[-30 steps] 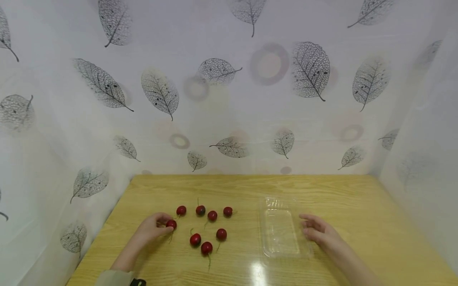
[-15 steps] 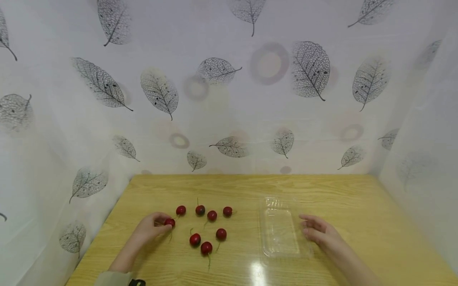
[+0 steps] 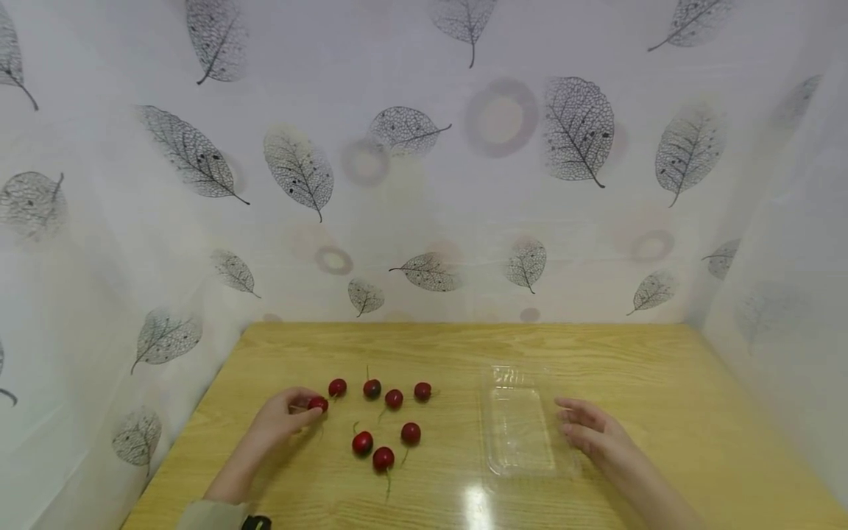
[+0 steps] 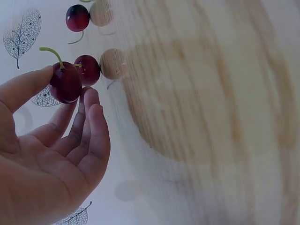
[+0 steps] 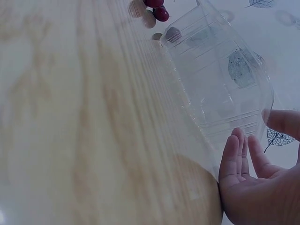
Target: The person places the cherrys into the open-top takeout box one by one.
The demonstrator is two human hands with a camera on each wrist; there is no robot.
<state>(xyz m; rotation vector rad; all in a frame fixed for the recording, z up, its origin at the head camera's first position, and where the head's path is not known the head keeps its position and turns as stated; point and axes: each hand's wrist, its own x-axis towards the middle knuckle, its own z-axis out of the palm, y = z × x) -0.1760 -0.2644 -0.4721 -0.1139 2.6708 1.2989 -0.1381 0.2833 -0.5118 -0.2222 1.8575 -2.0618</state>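
Note:
My left hand (image 3: 281, 419) pinches a dark red cherry (image 4: 65, 84) between thumb and fingertips. Its green stem curves up past the thumb in the left wrist view. Just beyond it lies another cherry (image 3: 337, 387), partly covered by the held one in the left wrist view. Several more stemmed cherries, among them a front one (image 3: 383, 459), lie on the table to the right. A clear plastic container (image 3: 489, 434) stands right of them. Beside its right wall is my right hand (image 3: 599, 434), fingers loosely bent and holding nothing; whether the fingertips touch the wall, I cannot tell.
The wooden table (image 3: 636, 361) has a glossy surface that mirrors the cherries. A pale curtain (image 3: 424, 206) with leaf prints encloses its back and sides. A black band (image 3: 257, 523) shows at the left wrist.
My left hand and its cherry shifted slightly left, then moved a little away from me and back right, nearer the neighbouring cherry. The right hand and container look the same.

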